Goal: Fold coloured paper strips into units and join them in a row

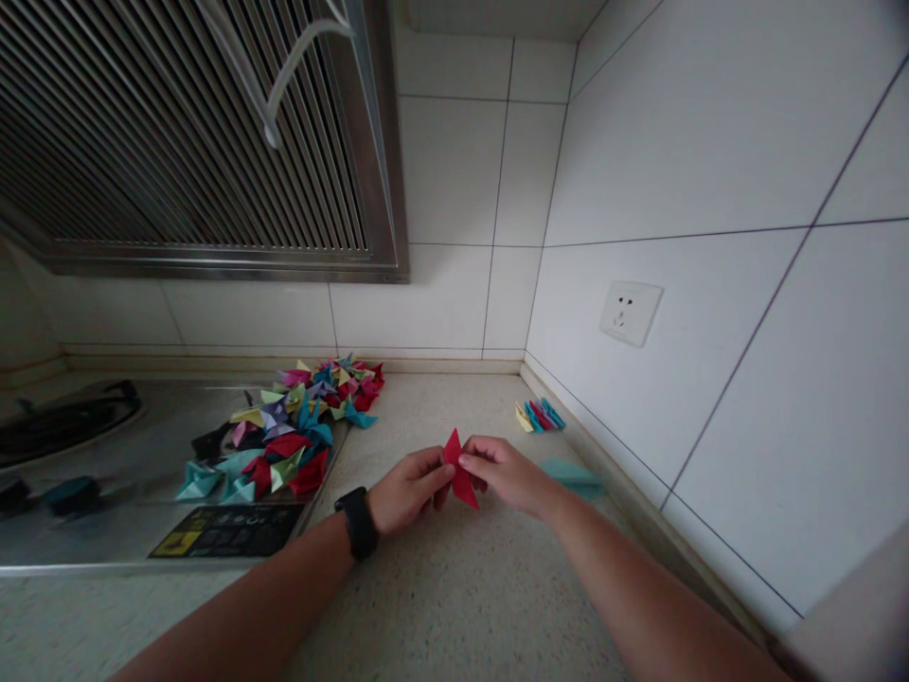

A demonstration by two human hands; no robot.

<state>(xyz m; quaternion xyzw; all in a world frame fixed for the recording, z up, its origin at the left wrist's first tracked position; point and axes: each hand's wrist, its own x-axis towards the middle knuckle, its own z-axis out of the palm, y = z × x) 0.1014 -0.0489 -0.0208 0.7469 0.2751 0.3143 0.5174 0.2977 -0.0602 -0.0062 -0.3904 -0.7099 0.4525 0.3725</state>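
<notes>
A folded piece of red origami paper [464,488], with pointed ends at top and bottom, is held just above the countertop. My left hand [412,488] pinches its left edge between thumb and fingers; a black watch is on that wrist. From the other side my right hand [507,474] grips the same paper, thumb on its front face. To the right, partly behind my right forearm, lies a light teal paper piece [574,477]. A small row of folded paper pieces [540,415] in yellow, blue and red rests near the right wall.
A heap of colourful folded paper shapes [284,445] covers part of the gas stove [134,530] on the left. Above it hangs a range hood [213,189]. A tiled wall with a socket [632,313] bounds the speckled countertop [454,597] on the right.
</notes>
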